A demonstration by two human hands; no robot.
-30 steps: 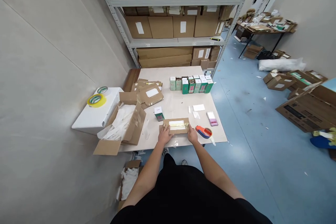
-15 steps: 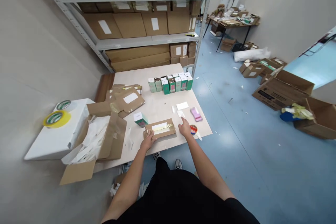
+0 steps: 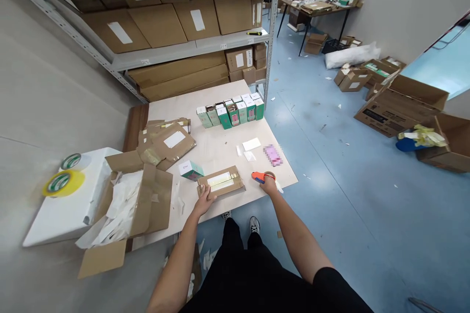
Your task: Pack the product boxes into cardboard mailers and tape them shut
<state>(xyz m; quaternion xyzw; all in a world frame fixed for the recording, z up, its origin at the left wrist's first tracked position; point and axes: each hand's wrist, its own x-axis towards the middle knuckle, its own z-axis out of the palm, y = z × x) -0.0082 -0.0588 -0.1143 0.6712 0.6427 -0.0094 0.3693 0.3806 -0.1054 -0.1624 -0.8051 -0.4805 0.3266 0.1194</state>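
A small flat cardboard parcel [image 3: 221,183] with a white label and tape across it lies near the front edge of the pale table [image 3: 216,149]. My left hand [image 3: 203,197] rests on the parcel's left corner, fingers spread. My right hand [image 3: 270,185] is at the table's front right, fingers closed round an orange tape dispenser [image 3: 261,176]. A single green-and-white box [image 3: 190,170] lies just left of the parcel.
A row of green boxes [image 3: 230,111] stands at the table's back. Taped parcels [image 3: 166,137] pile at the left, beside an open carton of white bags [image 3: 127,205] and tape rolls [image 3: 63,182]. Paper slips [image 3: 251,144] and a pink item [image 3: 272,154] lie right. Shelving with cartons [image 3: 176,24] stands behind.
My right hand left the parcel's right side and moved right onto the orange tape dispenser. My left hand stayed on the parcel. The view swung to the right.
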